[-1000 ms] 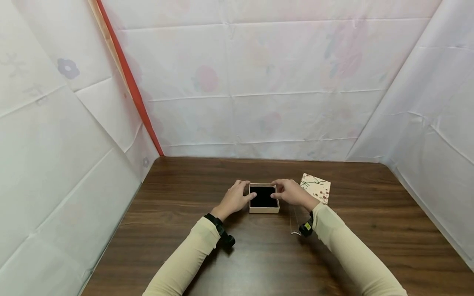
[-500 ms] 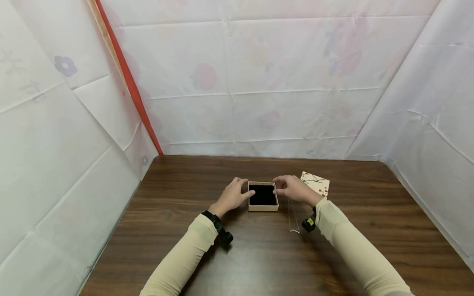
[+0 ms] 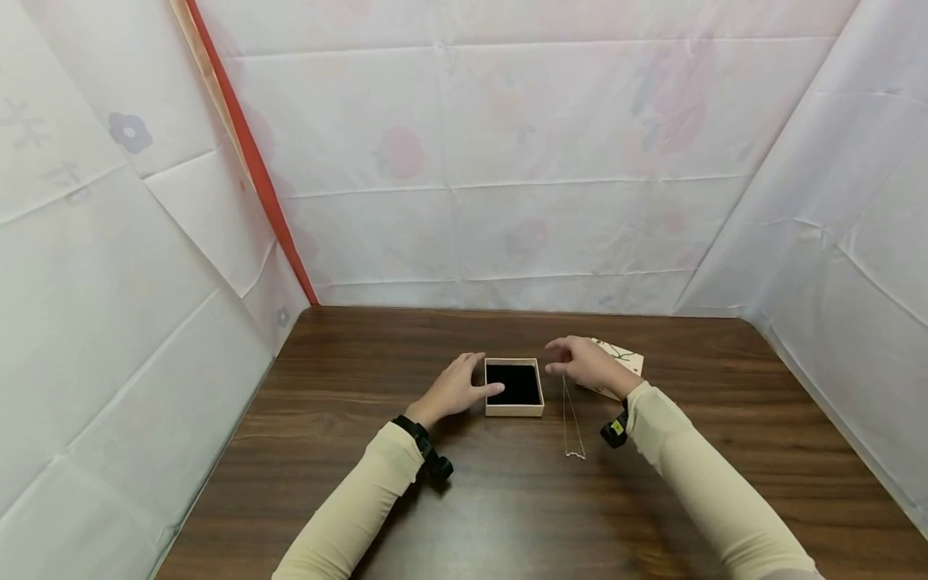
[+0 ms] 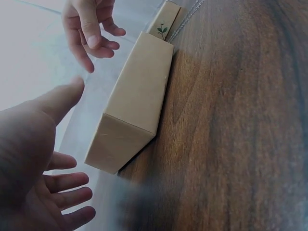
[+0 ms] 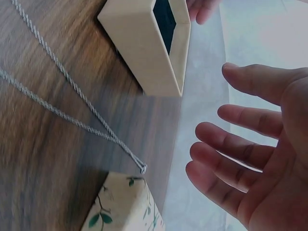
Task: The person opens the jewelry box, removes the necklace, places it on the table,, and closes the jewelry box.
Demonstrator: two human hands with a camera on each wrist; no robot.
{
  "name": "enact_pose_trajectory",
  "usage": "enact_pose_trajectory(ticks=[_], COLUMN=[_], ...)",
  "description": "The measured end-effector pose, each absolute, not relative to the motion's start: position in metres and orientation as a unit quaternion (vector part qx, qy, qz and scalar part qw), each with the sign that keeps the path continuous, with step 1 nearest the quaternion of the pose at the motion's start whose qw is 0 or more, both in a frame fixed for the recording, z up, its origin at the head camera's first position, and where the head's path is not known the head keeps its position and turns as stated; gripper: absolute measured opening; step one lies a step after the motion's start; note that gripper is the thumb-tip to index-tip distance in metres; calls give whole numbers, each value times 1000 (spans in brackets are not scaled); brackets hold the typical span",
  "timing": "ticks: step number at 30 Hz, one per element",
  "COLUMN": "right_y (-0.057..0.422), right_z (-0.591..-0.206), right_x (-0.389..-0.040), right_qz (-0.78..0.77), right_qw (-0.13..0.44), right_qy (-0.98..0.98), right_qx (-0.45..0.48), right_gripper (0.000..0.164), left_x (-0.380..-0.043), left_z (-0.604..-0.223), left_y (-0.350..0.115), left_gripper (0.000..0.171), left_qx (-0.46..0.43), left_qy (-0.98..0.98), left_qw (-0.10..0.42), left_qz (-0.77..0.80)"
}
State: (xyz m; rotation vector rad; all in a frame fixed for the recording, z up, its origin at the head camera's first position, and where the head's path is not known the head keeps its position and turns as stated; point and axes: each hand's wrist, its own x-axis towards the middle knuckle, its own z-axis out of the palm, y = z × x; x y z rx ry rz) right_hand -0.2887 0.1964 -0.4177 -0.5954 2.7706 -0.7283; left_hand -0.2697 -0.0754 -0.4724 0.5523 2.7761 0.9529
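Note:
A small cream box [image 3: 514, 410] with a black pad inside stands uncovered on the table. At its left side is my left hand [image 3: 453, 389], thumb over the near left rim in the head view; the left wrist view shows straight, spread fingers beside the box wall [image 4: 137, 86]. My right hand [image 3: 590, 364] hovers right of the box, holding nothing, its fingers relaxed in the right wrist view. Below it a silver chain necklace [image 5: 72, 84] lies stretched along the table, its pendant [image 3: 575, 455] at the near end. The floral lid [image 3: 629, 357] is partly hidden behind my right hand.
The brown wooden table [image 3: 464, 499] is bounded by white patterned cloth [image 3: 507, 161] at the back and on both sides. A red strip [image 3: 254, 161] runs down the back left corner. A dark wrist camera [image 3: 428, 455] sits on the left wrist.
My right hand has let go of the box's right side and moved right, over the necklace's far end and part of the lid. My left hand stays at the box's left side.

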Motion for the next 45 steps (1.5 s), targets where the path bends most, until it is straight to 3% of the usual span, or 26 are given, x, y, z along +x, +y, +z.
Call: enact_pose_trajectory(ticks=[15, 45], right_y=[221, 258], right_z=[-410, -418], right_x=[-293, -300], right_qz=[-216, -165], right_qw=[99, 121], right_qy=[950, 969], right_qx=[-205, -142], right_gripper=[51, 82], left_x=[-270, -272], left_z=[-474, -478], left_y=[-73, -68], left_gripper=[109, 120], left_qx=[201, 214], left_qy=[922, 923], left_qw=[114, 114], left_qz=[311, 298])
